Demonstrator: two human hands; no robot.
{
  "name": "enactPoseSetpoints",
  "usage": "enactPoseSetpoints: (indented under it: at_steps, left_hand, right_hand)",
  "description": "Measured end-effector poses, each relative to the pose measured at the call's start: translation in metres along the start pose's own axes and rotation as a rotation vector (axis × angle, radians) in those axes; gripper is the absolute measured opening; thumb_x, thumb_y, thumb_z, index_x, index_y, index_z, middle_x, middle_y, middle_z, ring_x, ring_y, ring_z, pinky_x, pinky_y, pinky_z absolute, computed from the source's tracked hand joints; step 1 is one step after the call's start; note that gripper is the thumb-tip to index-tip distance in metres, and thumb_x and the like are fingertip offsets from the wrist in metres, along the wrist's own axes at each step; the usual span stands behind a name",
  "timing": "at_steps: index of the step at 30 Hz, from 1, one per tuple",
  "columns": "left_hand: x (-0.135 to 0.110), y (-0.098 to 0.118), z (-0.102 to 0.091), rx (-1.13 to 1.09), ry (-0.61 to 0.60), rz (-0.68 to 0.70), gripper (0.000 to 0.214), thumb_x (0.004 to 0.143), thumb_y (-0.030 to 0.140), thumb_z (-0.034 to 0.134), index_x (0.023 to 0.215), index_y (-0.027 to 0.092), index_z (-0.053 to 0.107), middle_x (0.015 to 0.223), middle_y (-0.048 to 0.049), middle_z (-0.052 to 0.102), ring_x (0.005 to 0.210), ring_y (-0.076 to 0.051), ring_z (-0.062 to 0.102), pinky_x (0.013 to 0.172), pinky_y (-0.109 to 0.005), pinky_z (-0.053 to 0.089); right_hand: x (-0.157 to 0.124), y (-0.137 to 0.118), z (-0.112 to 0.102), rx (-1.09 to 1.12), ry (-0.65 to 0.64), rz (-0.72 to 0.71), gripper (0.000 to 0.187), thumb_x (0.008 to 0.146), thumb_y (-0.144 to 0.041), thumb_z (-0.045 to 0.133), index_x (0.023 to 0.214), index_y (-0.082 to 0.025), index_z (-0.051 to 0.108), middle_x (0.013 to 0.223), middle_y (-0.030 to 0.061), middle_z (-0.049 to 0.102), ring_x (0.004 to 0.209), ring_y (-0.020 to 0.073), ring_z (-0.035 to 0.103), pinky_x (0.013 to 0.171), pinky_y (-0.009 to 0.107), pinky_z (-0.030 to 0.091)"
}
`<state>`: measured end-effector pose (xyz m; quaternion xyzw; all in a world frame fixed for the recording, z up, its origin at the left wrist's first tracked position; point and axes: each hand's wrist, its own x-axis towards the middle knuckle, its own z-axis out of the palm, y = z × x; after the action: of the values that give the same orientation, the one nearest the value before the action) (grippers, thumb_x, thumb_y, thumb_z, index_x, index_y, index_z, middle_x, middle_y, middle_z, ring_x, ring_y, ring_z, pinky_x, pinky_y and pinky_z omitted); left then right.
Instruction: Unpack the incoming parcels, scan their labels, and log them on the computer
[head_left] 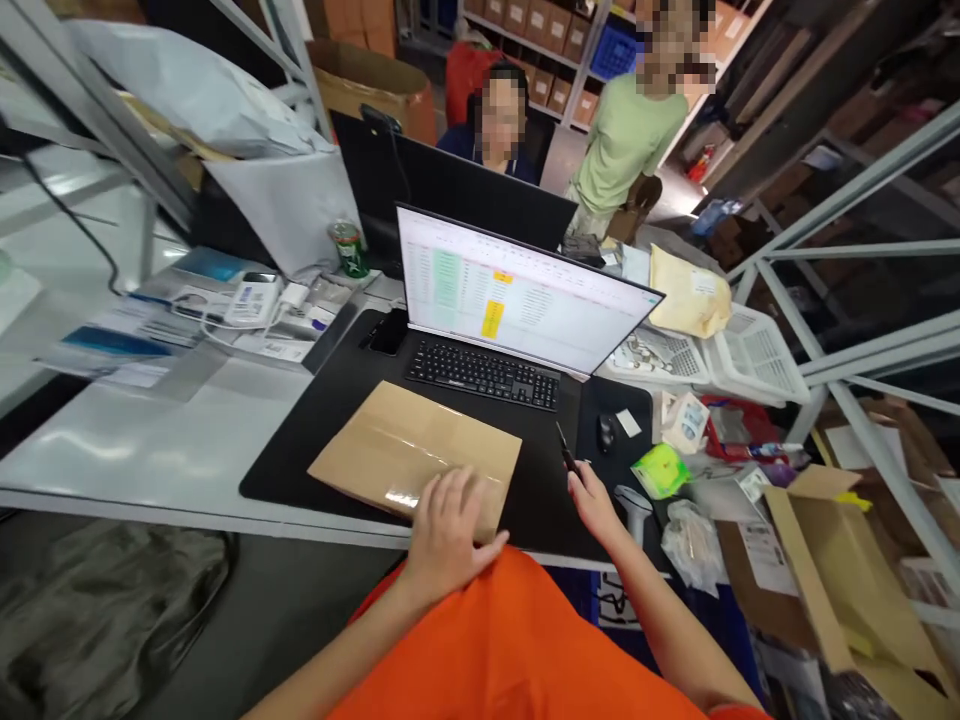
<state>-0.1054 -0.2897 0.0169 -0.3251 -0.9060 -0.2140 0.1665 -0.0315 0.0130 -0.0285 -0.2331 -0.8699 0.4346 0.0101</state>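
Note:
A flat brown cardboard parcel (409, 452) sealed with clear tape lies on the black desk mat (300, 440) in front of the keyboard (484, 373). My left hand (448, 535) rests flat on the parcel's near right corner, fingers spread. My right hand (592, 500) is to the right of the parcel, fingers closed round a thin dark pen or blade (564, 447) that points up and away. The orange cloth (510, 650) I wear fills the bottom of the view.
A monitor (517, 295) with a spreadsheet stands behind the keyboard. A mouse (606, 432), a barcode scanner (634, 505), small boxes, white baskets (757, 355) and an open carton (847, 580) crowd the right. Two people are behind the desk. Papers and a green can (349, 248) lie left.

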Motion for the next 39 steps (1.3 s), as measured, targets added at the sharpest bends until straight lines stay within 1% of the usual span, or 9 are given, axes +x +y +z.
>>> enactPoseSetpoints:
  at_steps: [3,6,12,19,23,28,32,35,39]
  left_hand:
    - [0.0,0.028,0.005,0.056,-0.123,-0.032,0.065,0.083,0.047,0.069,0.135,0.008,0.061,0.143,-0.0306,0.055,0.132,-0.046,0.054,0.111,-0.061,0.044]
    - [-0.001,0.029,0.007,0.101,-0.19,-0.059,0.059,0.086,0.04,0.066,0.131,0.002,0.061,0.14,-0.0346,0.054,0.131,-0.049,0.054,0.108,-0.061,0.046]
    - [-0.009,0.021,-0.001,0.053,-0.243,-0.18,0.069,0.09,0.055,0.059,0.14,0.008,0.051,0.149,-0.0319,0.047,0.138,-0.048,0.048,0.101,-0.059,0.052]
    - [-0.01,0.028,-0.005,0.055,-0.283,-0.195,0.063,0.091,0.057,0.057,0.133,0.01,0.054,0.148,-0.0301,0.045,0.139,-0.046,0.046,0.102,-0.057,0.053]
    - [-0.011,0.028,-0.005,0.052,-0.273,-0.179,0.059,0.092,0.055,0.055,0.13,0.009,0.056,0.148,-0.0309,0.043,0.139,-0.048,0.046,0.101,-0.059,0.053]
    - [-0.012,0.027,-0.005,0.04,-0.252,-0.179,0.055,0.091,0.054,0.057,0.126,0.012,0.057,0.146,-0.0287,0.046,0.135,-0.046,0.05,0.1,-0.058,0.054]
    - [-0.015,0.027,-0.005,0.029,-0.238,-0.158,0.052,0.093,0.052,0.056,0.125,0.011,0.058,0.141,-0.0288,0.052,0.136,-0.045,0.051,0.106,-0.06,0.051]
    - [-0.018,0.027,-0.005,0.071,-0.226,-0.136,0.048,0.093,0.05,0.056,0.123,0.012,0.059,0.137,-0.0276,0.057,0.137,-0.044,0.052,0.104,-0.056,0.054]
    - [-0.019,0.031,-0.006,0.166,-0.219,-0.126,0.038,0.094,0.047,0.056,0.112,0.015,0.063,0.136,-0.0263,0.062,0.132,-0.042,0.059,0.089,-0.046,0.061]
  right_hand:
    - [-0.011,-0.019,-0.003,-0.004,0.018,-0.107,0.044,0.102,-0.047,0.038,0.122,-0.019,0.066,0.097,0.0081,0.071,0.089,0.0214,0.068,0.084,0.036,0.055]
    - [-0.025,-0.03,-0.009,-0.083,-0.034,-0.249,0.032,0.101,-0.04,0.047,0.117,-0.02,0.066,0.113,0.0117,0.071,0.105,0.0239,0.067,0.094,0.038,0.053]
    - [-0.04,-0.033,-0.019,-0.229,-0.271,-0.35,0.023,0.101,-0.026,0.055,0.121,-0.02,0.065,0.105,0.0074,0.072,0.092,0.02,0.068,0.084,0.032,0.053]
    - [-0.033,-0.033,-0.027,-0.535,-0.359,-0.639,0.043,0.107,-0.029,0.051,0.15,-0.026,0.054,0.104,0.0077,0.066,0.089,0.0177,0.06,0.079,0.03,0.048]
    - [-0.025,-0.036,-0.029,-0.662,-0.367,-0.804,0.043,0.107,-0.03,0.053,0.149,-0.029,0.055,0.108,0.0081,0.066,0.086,0.0166,0.056,0.076,0.03,0.042]
    - [-0.011,-0.044,-0.028,-0.768,-0.356,-0.881,0.039,0.108,-0.029,0.051,0.146,-0.03,0.059,0.097,0.0063,0.064,0.083,0.0166,0.053,0.072,0.03,0.037]
    - [-0.003,-0.052,-0.031,-0.777,-0.377,-0.934,0.042,0.107,-0.023,0.049,0.147,-0.03,0.058,0.101,0.0072,0.065,0.084,0.0174,0.052,0.072,0.032,0.035]
    - [0.0,-0.057,-0.035,-0.772,-0.404,-0.989,0.044,0.105,-0.021,0.051,0.148,-0.029,0.057,0.102,0.0069,0.065,0.084,0.0178,0.051,0.072,0.033,0.033]
    - [0.002,-0.061,-0.037,-0.787,-0.421,-0.999,0.043,0.105,-0.021,0.052,0.147,-0.028,0.058,0.1,0.0071,0.065,0.083,0.0179,0.051,0.072,0.033,0.032]
